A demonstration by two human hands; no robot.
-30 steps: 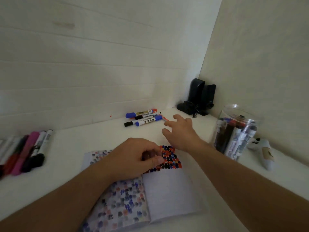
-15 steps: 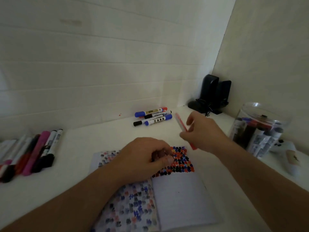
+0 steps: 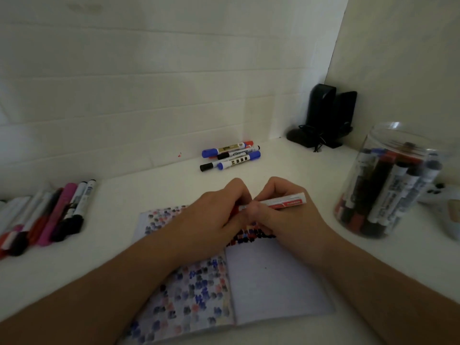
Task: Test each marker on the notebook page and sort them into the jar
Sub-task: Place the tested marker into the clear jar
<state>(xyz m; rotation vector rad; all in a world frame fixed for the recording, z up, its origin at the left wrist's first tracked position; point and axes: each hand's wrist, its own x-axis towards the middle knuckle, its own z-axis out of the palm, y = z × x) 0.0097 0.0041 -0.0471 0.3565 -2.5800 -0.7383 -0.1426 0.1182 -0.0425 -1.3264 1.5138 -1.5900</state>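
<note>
Both hands meet over the top of the open notebook. From where I watch, the left hand (image 3: 214, 215) has its fingers curled round the red end of a white-barrelled marker with a red label (image 3: 278, 201), and the right hand (image 3: 286, 212) wraps its fingers round the barrel; the marker lies nearly level between them, its white end pointing toward 2 o'clock. I cannot tell whether the cap is on or off, since the left fingers cover that end.

Largest on the white desk (image 3: 149, 185) is the open lined notebook (image 3: 273, 282), at 6 o'clock from the hands. I see its left page covered in faded red, blue and black dabs, and its right page bare except for a dense band of dark dabs along the top, partly under the hands.

At 3 o'clock stands the clear plastic jar (image 3: 388, 185), upright, packed with markers standing on end. At 9 o'clock a row of loose pens and markers (image 3: 49, 215) lies side by side, pink, red, black and white among them. At 12 o'clock, near the wall, a small pile of blue- and black-capped markers (image 3: 231, 156) rests on the desk. Toward 1 o'clock, in the corner, I see a pair of black upright devices (image 3: 328, 115).
</note>
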